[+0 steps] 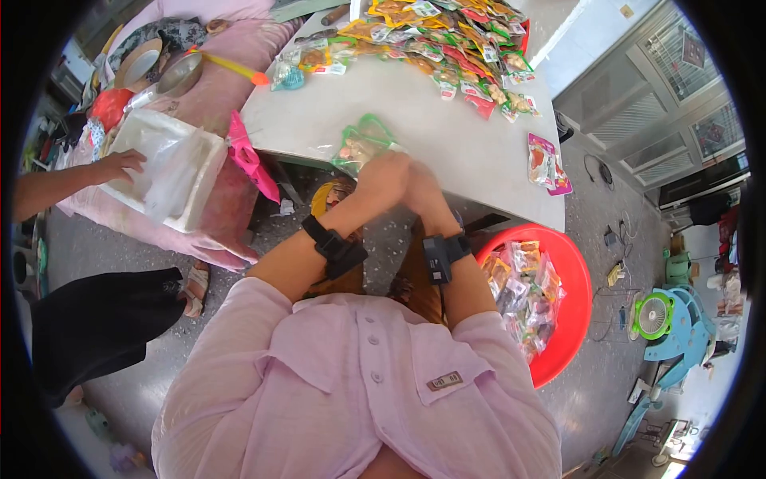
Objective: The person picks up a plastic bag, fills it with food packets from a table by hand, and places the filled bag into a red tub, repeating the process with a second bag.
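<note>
A clear packet with green edging [365, 144] and pale food pieces inside lies over the near edge of the white table. My left hand [383, 177] is closed at the packet's near end, its fingers mostly hidden from above. Pressed close beside it is my right hand [420, 185], smeared by motion, so its fingers do not show clearly. Both wrists wear black bands with small devices. Toward the back of the table, a large heap of colourful food packets [447, 40] is spread out.
To the right, a red tub [578, 319] holds many small packets. Pink packets [542, 162] lie at the table's right edge. On the left, another person's hand [121, 165] reaches over a white foam box [209, 180] with clear bags. A bright pink bag [249, 156] hangs between the tables.
</note>
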A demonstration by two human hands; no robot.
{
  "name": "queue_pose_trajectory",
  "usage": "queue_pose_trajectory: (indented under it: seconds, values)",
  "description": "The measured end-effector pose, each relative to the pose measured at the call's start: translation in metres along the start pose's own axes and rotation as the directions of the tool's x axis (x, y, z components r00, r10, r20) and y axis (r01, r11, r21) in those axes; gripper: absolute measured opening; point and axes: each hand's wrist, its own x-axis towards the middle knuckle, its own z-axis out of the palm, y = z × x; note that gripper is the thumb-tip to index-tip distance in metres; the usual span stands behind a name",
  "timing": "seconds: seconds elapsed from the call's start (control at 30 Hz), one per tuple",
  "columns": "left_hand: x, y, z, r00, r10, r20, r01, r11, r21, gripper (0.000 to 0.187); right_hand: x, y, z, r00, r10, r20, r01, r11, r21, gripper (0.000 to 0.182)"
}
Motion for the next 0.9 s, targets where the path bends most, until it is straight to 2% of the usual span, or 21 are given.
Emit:
queue_pose_trajectory:
  seconds: [0.03,0.07,0.1,0.13,0.17,0.23,0.33,0.4,0.47,0.5,0.53,0.57,0.6,0.7,0.8,0.9]
  values:
    - [0.001,-0.003,-0.001,1.000,0.013,-0.011,-0.013,1.000,-0.005,0.011,0.002,0.000,0.001,0.996,-0.088,0.009,0.088,0.982,-0.165,0.019]
    - [0.002,-0.006,-0.002,0.999,0.023,-0.024,-0.023,1.000,-0.008,0.011,0.005,0.000,0.001,0.981,-0.175,0.084,0.194,0.880,-0.433,0.019]
    - [0.001,-0.006,-0.005,1.000,0.018,-0.016,-0.018,1.000,-0.009,0.011,0.007,-0.003,0.002,0.955,-0.234,0.183,0.296,0.696,-0.654,0.019]
    - [0.001,-0.006,-0.009,1.000,0.011,-0.009,-0.011,1.000,-0.009,0.011,0.008,0.003,0.007,0.963,-0.245,0.108,0.268,0.890,-0.369,0.018]
    - [0.001,-0.006,-0.012,1.000,0.005,-0.004,-0.005,1.000,-0.006,0.011,0.009,0.014,0.014,0.972,-0.232,0.035,0.233,0.972,-0.035,0.018]
    - [-0.002,-0.005,-0.014,0.998,-0.052,0.042,0.052,0.999,-0.008,0.014,0.012,0.018,0.017,0.992,-0.124,-0.014,0.123,0.953,0.277,0.018]
    - [0.001,-0.019,0.002,0.998,-0.056,0.033,0.059,0.993,-0.101,0.017,0.011,0.010,0.002,0.992,0.121,-0.030,-0.109,0.958,0.267,0.018]
    - [0.009,-0.030,0.009,0.997,-0.062,0.048,0.069,0.983,-0.168,0.020,0.016,-0.002,-0.002,0.942,0.327,-0.069,-0.274,0.874,0.402,0.017]
    - [0.026,-0.029,0.011,0.990,-0.090,0.106,0.112,0.970,-0.217,0.023,0.024,-0.007,-0.010,0.898,0.379,-0.222,-0.234,0.841,0.488,0.017]
    - [0.036,-0.032,0.014,0.995,-0.033,0.095,0.058,0.960,-0.273,0.018,0.026,-0.008,-0.016,0.864,0.410,-0.292,-0.213,0.823,0.527,0.016]
    - [0.042,-0.038,0.023,0.998,-0.006,0.070,0.023,0.967,-0.254,0.015,0.028,0.001,-0.023,0.861,0.250,-0.443,-0.140,0.954,0.265,0.017]
    - [0.048,-0.044,0.035,0.999,0.022,0.046,-0.011,0.972,-0.233,0.013,0.030,0.017,-0.030,0.839,0.050,-0.541,-0.076,0.997,-0.026,0.017]
    - [0.054,-0.048,0.041,0.998,0.052,0.024,-0.046,0.976,-0.212,0.011,0.032,0.025,-0.034,0.799,-0.172,-0.577,-0.026,0.948,-0.319,0.018]
    - [0.054,-0.039,0.044,0.982,0.188,0.023,-0.179,0.962,-0.204,0.011,0.022,0.016,-0.036,0.726,-0.164,-0.668,-0.087,0.941,-0.326,0.021]
    - [0.056,-0.036,0.040,0.944,0.251,0.213,-0.213,0.959,-0.185,0.011,0.014,0.035,-0.042,0.692,-0.180,-0.699,-0.110,0.931,-0.349,0.022]
    - [0.060,-0.044,0.041,0.898,0.326,0.294,-0.275,0.940,-0.202,0.010,0.008,0.045,-0.041,0.710,-0.225,-0.667,-0.120,0.895,-0.429,0.022]
